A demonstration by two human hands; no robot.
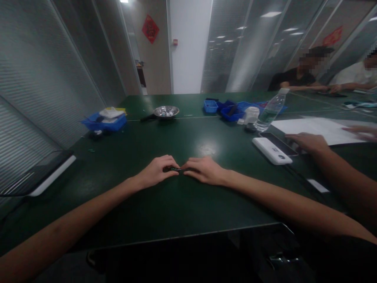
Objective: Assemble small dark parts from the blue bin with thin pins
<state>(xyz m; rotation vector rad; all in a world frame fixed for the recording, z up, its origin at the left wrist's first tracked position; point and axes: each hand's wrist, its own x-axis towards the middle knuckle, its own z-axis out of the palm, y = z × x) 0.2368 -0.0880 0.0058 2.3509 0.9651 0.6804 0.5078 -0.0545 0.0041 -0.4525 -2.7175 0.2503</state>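
Note:
Low over the green table (132, 212), my two hands meet fingertip to fingertip near the middle of the view. My left hand (154, 171) pinches a small dark piece with a bit of green and a shiny thin end (174, 169) between thumb and fingers. From the other side, my right hand (204, 169) has its fingers closed together at the shiny end. Whatever the right fingertips grip is too small to make out, and the piece is largely hidden by the fingers.
At the back stand a metal bowl (166, 112) with small items, a blue tray (106, 122) and a small blue bin (211, 106). On the right are a bottle (269, 112), a white power bank (271, 150), a phone (278, 144) and another person's hand (312, 142) by white paper (309, 127).

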